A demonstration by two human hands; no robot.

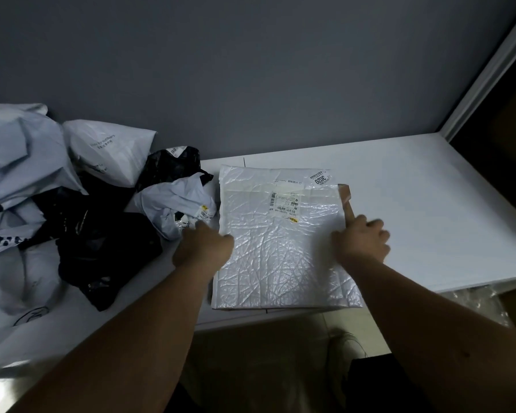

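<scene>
The mailer (pixel 280 251) runs lengthwise from the table's (pixel 423 204) near edge, equally close to both hands: the left hand (pixel 203 248) curls its fingers round the left edge, the right hand (pixel 361 238) pinches the right.

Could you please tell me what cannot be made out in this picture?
Head view:
Label on mailer: print too small to read.
Left hand: fingers hidden by its own back.
Brown strip at right hand: blurred; tape or card, pinched or touched, unclear.
Bag pile: cut off by left edge.
</scene>
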